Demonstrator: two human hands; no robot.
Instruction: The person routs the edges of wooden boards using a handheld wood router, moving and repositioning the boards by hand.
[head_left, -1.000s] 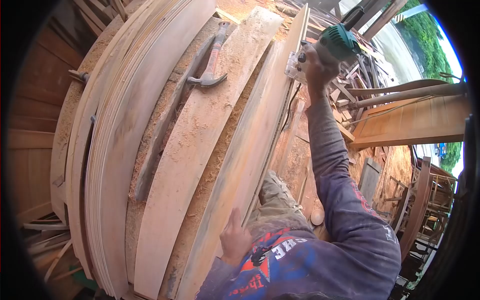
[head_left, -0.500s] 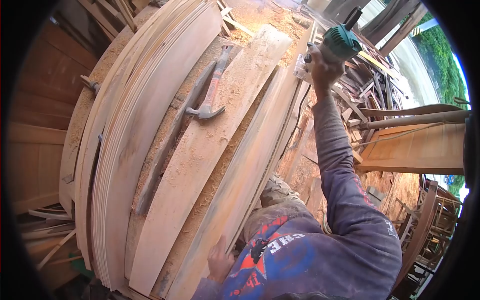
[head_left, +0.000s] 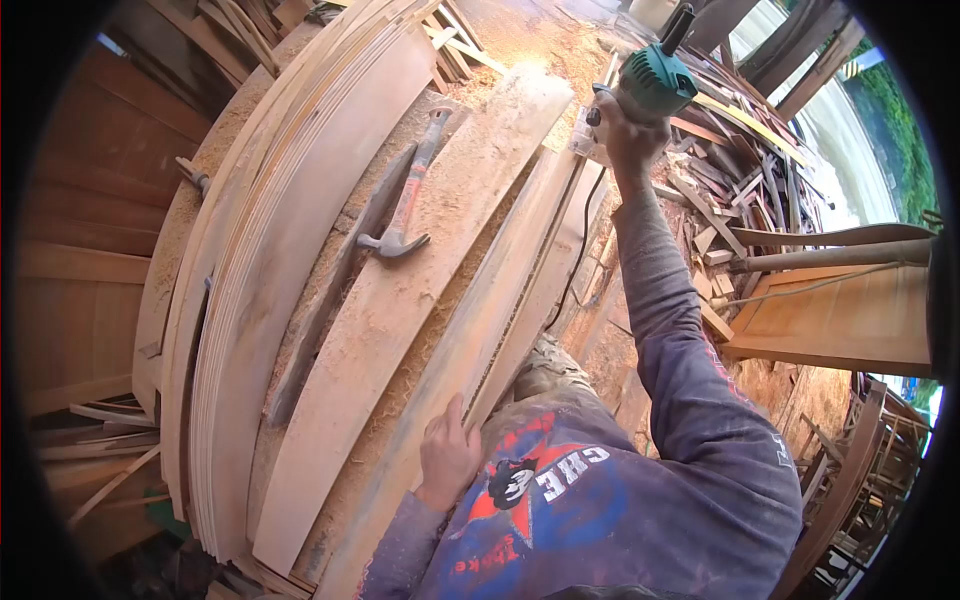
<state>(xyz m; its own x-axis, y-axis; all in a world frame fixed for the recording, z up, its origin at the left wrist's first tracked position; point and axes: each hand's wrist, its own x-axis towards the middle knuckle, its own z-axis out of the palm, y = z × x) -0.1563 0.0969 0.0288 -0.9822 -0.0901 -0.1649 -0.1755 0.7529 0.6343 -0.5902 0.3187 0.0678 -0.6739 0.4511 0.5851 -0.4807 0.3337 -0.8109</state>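
My right hand (head_left: 636, 138) is wrapped around a green trim router (head_left: 655, 80), out at the far end of a long wooden plank (head_left: 490, 315). A clear guard (head_left: 588, 135) shows at the router's base, by the plank's edge. From it a black cord (head_left: 573, 285) runs back toward me. Close to my body, my left hand (head_left: 450, 455) rests on the near part of this plank with its fingers stretched forward. Left of the plank lies a second, wider board (head_left: 400, 290) dusted with shavings. A claw hammer (head_left: 408, 190) lies across that board, its head toward me.
Several thin curved boards (head_left: 290, 220) stand stacked on the left. A narrow grey strip (head_left: 335, 290) lies beside them. Scrap wood (head_left: 745, 190) is heaped to the right, near a wooden panel (head_left: 830, 315). Sawdust (head_left: 510, 35) covers the bench and the ground.
My left hand has slid forward along the plank, its fingers now more extended. The router and right hand appear slightly further left in view, partly because the camera has shifted.
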